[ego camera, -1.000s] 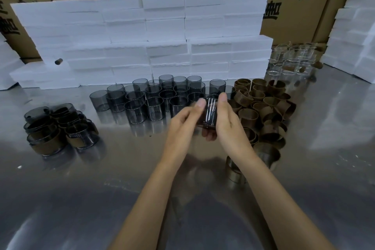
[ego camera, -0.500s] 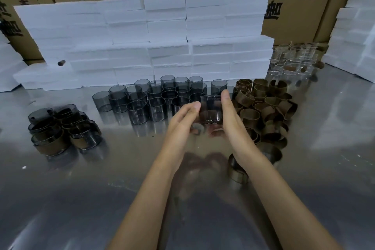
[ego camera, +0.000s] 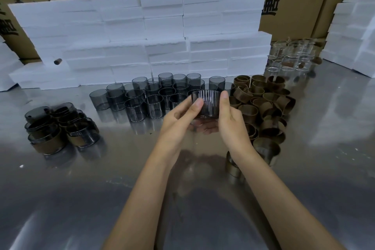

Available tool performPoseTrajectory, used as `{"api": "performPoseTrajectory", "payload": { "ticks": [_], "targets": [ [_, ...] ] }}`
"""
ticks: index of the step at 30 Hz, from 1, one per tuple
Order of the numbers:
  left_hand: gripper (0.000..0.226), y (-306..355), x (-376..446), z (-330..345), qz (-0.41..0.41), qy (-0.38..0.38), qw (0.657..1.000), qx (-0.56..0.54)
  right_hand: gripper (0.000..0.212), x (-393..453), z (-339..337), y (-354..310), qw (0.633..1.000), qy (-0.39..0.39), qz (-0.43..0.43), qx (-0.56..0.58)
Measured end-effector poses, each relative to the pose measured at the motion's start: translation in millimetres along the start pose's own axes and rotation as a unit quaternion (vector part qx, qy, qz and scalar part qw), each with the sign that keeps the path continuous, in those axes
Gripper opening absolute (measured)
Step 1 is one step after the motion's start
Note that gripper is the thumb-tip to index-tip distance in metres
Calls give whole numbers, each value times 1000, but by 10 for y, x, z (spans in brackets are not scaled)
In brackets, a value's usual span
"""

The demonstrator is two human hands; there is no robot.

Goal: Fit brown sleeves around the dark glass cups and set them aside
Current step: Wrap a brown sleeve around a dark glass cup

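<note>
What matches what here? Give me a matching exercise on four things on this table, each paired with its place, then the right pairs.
Things:
1. bare dark cups
2. loose brown sleeves
3. sleeved cups
4. clear glasses

Places:
A. far right, beside the white foam blocks
B. left side of the table
C. right of the hands, in a heap
D. middle, in front of the foam blocks

Pairs: 1-D, 2-C, 3-B, 4-A

Both forearms bare, each hand ungloved.
</note>
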State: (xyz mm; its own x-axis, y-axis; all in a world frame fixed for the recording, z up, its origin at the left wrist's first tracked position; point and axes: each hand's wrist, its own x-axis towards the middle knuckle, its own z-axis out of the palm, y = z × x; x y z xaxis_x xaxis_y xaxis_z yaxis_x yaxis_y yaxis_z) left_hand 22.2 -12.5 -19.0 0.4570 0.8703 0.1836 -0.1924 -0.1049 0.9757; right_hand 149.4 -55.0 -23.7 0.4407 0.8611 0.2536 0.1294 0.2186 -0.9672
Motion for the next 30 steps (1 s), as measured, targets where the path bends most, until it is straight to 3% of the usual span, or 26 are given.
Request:
{"api": "performPoseTrajectory", "payload": {
  "ticks": [2,6,8,13,17,21,25,28,30],
  "targets": [
    [63,-27,11,-38,28,47,998,8,54,-1,-1,38,1000,18,-6,-10],
    [31,-59,35,-61,35,72,996,25,36,13,-28,48,998,46,-30,-18],
    [29,-58,53,-37,17,85,996,10,34,26,-26,27,999,30,-14,-18],
    [63,-84,35,4,-26,9,999,21,72,-46,86,27,995,-85,53,6],
    [72,-70,25,27,-48,-25,998,10,75,-42,59,19,998,-54,36,5],
    [67,-61,33,15,-49,-26,998,20,101,-92,95,-39,998,-37,35,-42],
    [66,-107,42,10,-50,-22,998,26,68,-72,76,-28,999,-3,13,-34],
    [50,-101,53,-3,-19,5,999,36,53,-23,22,16,999,36,8,-24],
    [53,-99,54,-17,-2,42,999,10,47,-14,1,21,998,50,9,-30]
  ]
}}
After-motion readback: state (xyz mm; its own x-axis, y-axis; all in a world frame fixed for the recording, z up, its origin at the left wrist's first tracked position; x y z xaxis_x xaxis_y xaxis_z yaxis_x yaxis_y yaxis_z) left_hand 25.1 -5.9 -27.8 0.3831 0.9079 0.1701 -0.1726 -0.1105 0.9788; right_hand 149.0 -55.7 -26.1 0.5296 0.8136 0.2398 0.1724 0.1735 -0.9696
